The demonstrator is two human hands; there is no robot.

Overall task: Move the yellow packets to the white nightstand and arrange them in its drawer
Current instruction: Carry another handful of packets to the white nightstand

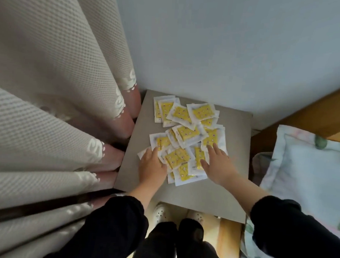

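**Bedroom corner in a home**

A small nightstand [211, 192] stands against a pale wall [209, 42]. On one side hang long beige waffle-weave curtains [49, 83]. On the other is a wooden bed frame [313, 116], with a floral-print pillow [311, 165] lying just beside it.
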